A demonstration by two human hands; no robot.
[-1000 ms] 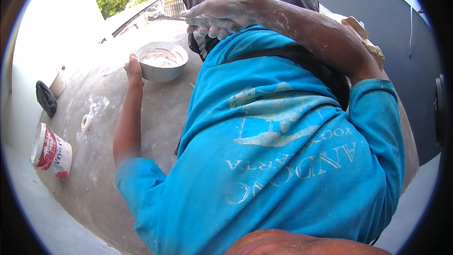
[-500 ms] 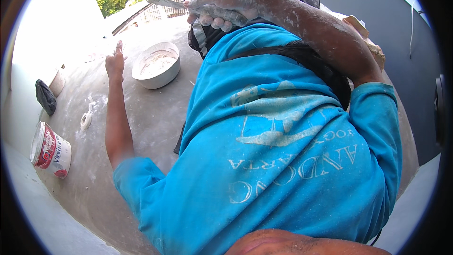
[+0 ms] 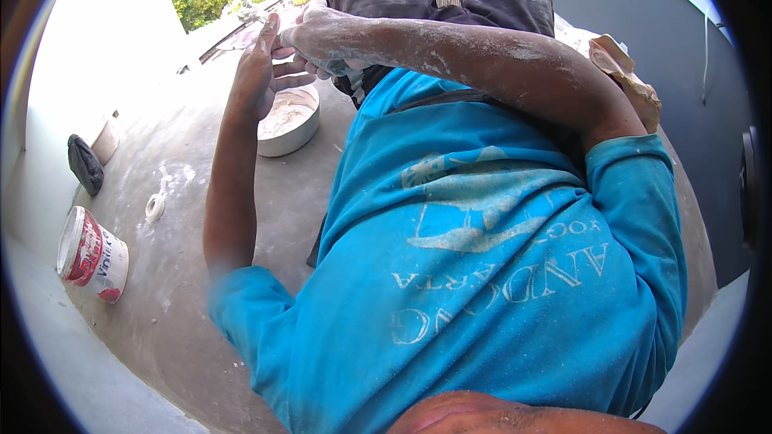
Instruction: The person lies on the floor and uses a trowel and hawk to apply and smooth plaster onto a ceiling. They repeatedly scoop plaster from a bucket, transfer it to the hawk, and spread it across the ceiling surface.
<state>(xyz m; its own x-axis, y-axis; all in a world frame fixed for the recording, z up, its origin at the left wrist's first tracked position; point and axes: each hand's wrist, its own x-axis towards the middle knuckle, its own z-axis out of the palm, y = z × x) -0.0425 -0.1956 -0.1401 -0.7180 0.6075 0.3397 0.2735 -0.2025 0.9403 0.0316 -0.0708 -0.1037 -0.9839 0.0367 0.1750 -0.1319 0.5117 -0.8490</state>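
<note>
My right hand (image 3: 322, 38), coated in pale dust, reaches across my body and is closed round the handle of a plaster-caked hand tool (image 3: 252, 14). The tool's grey end sticks out to the left past my fingers; its exact kind is unclear. My left hand (image 3: 259, 72) is raised beside it, fingers apart, thumb up close to the tool. Whether the thumb touches it, I cannot tell. Below both hands, a round white basin (image 3: 288, 143) holds a pale, wet-looking mix. My left hand hides part of its rim.
A white and red paint bucket (image 3: 95, 261) stands at the left by the wall. Nearby are a white ring (image 3: 154, 207) and a black bag (image 3: 84, 165). A torn brown paper bag (image 3: 626, 76) lies at my right, beside a dark grey wall (image 3: 651, 24).
My left hand has come up and rightward from beside the basin to the tool. My right hand has lowered and moved left with the tool, meeting it. The basin is now partly covered.
</note>
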